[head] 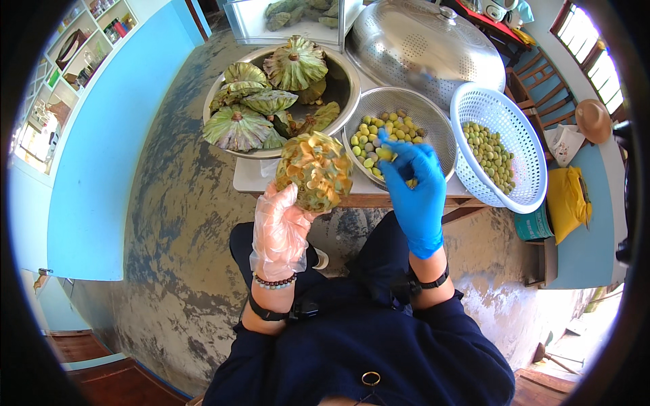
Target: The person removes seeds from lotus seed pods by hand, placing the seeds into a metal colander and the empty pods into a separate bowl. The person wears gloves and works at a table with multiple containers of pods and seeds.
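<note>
My left hand [279, 228], in a clear plastic glove, grips a lotus seed pod [315, 172] from below. The pod's face is torn into ragged yellow-brown flaps. Over a round metal mesh colander [439, 147] is my right hand [419, 195] in a blue glove. Its fingertips pinch a yellowish lotus seed [387, 154], slightly blurred. Loose green, yellow and brownish lotus seeds [366, 136] lie in the colander, partly hidden by the blue glove. Several whole lotus pods [236, 127] fill much of a steel basin [349, 86] behind my left hand.
Right of the colander, a white perforated plastic basket [530, 152] holds more seeds [487, 157] and overhangs the table edge [350, 201]. A large perforated steel cover [426, 45] stands behind. Further pods sit in a clear bin [289, 33]. A wooden chair [551, 91] stands at right.
</note>
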A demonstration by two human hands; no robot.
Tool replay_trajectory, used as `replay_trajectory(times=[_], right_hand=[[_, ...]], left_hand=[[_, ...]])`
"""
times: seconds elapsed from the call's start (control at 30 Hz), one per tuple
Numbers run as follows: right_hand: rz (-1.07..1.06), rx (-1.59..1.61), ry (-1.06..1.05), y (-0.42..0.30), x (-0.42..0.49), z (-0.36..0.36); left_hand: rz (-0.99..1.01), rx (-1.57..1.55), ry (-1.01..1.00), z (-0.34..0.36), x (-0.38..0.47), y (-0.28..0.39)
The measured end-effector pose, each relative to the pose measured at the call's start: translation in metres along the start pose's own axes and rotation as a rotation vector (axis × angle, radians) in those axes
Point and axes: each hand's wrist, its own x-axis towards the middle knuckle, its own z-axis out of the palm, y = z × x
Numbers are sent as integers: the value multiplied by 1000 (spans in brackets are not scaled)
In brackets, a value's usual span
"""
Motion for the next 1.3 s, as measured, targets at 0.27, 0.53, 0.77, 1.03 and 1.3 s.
replay_trajectory(times=[0.27,0.53,0.77,1.03,1.3], right_hand=[[58,166,-276,-12,-18,18],[106,215,-414,-3,-17,23],[186,279,-443,-2,-20,23],[94,244,-275,3,-30,43],[358,515,-263,7,-32,42]], left_hand=[[83,231,69,1,1,-10],[185,462,210,5,-7,-10],[218,492,210,5,-9,-10],[257,490,192,5,-10,-14],[-4,129,97,-4,-6,-8]])
